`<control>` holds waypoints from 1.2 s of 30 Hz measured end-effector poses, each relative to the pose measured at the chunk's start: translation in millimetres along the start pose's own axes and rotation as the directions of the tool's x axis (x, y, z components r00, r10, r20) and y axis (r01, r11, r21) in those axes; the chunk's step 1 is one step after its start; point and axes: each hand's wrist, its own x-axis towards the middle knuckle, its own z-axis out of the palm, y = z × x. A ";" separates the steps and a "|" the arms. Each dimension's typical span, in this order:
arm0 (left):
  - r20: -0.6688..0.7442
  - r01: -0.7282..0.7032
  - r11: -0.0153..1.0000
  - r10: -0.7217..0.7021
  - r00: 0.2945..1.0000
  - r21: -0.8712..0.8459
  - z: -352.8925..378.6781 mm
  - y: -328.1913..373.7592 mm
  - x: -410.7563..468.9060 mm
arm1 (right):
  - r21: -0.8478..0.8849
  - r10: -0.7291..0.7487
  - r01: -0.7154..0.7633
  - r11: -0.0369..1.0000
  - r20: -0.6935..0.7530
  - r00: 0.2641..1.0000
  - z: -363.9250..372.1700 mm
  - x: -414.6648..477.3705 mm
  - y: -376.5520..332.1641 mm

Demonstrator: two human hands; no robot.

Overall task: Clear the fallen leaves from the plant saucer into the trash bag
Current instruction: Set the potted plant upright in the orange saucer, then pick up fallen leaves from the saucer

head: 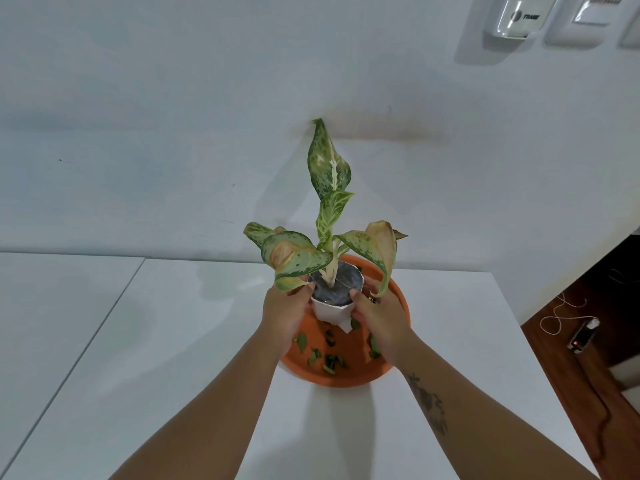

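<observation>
You have one wide-angle view, worn on your head, looking forward and steeply down past both forearms. It sits close above the white table (173, 341), whose edges bow with the lens, and faces the white wall (173, 98) behind it.
</observation>
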 end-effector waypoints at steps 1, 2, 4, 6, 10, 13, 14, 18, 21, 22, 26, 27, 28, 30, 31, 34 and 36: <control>-0.006 0.006 1.000 -0.006 1.000 0.001 -0.7 0.1 0.7 | 0.007 0.008 -0.008 1.000 0.001 1.000 0.6 1.1 0.4; -0.004 0.011 1.000 -0.011 1.000 -0.002 -1.8 0.6 0.9 | 0.011 0.013 -0.013 1.000 0.004 1.000 1.8 1.8 -0.2; 0.014 0.014 1.000 -0.013 1.000 -0.028 -5.3 0.2 1.3 | 0.006 0.023 -0.023 1.000 0.005 1.000 4.3 1.9 -1.6; 0.030 0.024 0.999 -0.022 0.999 -0.048 -9.2 -0.3 0.1 | -0.017 0.014 -0.014 1.000 0.012 1.000 6.1 1.9 -0.2; 0.036 0.033 0.998 -0.032 0.999 -0.043 -11.9 -0.4 -3.9 | -0.043 0.016 -0.015 0.999 0.017 1.000 5.6 -0.6 -1.4; 0.037 0.039 0.999 -0.038 0.999 -0.034 -12.2 2.0 -6.6 | -0.055 0.030 -0.030 0.998 -0.005 1.000 4.4 -2.5 -5.7; 0.022 0.036 0.999 -0.036 0.999 -0.017 -11.7 5.1 -9.0 | -0.076 0.019 -0.021 0.997 -0.017 1.000 3.2 -3.2 -8.2; -0.047 -0.129 0.942 0.150 0.988 0.310 -16.1 9.6 -16.2 | -0.440 -0.147 0.116 0.891 -0.035 0.989 -17.5 -0.1 -9.2; 0.133 -0.363 0.686 0.365 0.921 0.630 -25.6 -4.8 -3.7 | -0.757 -0.251 0.285 0.588 0.165 0.954 -37.6 18.6 9.6; 0.218 -0.402 0.590 0.360 0.907 0.700 -28.3 -8.9 1.6 | -0.812 -0.220 0.299 0.502 0.214 0.952 -40.0 25.2 15.6; 0.394 -0.451 0.310 0.229 0.890 0.837 -22.3 -17.1 14.1 | -0.886 -0.157 0.383 0.262 0.353 0.923 -34.7 40.6 28.9; 0.411 -0.454 0.248 0.207 0.888 0.855 -20.3 -15.7 10.7 | -0.891 -0.125 0.391 0.230 0.371 0.920 -32.5 39.6 29.0; 0.425 -0.453 0.193 0.171 0.889 0.870 -17.8 -14.0 6.1 | -0.899 -0.084 0.382 0.215 0.373 0.924 -31.8 39.0 31.6; 0.449 -0.456 0.096 0.087 0.889 0.885 -12.8 -15.0 -3.0 | -0.909 -0.036 0.371 0.190 0.371 0.928 -31.1 29.7 35.7; 0.453 -0.456 0.069 0.063 0.889 0.887 -11.6 -16.0 -9.5 | -0.908 -0.026 0.381 0.176 0.382 0.924 -29.8 21.7 38.1; 0.464 -0.463 0.089 0.015 0.886 0.882 -12.7 -19.6 -27.6 | -0.880 -0.001 0.436 0.190 0.444 0.896 -27.4 -0.7 40.6; 0.487 -0.479 0.157 -0.016 0.873 0.864 -11.4 -21.1 -37.6 | -0.831 0.001 0.513 0.217 0.526 0.851 -29.2 -8.3 39.3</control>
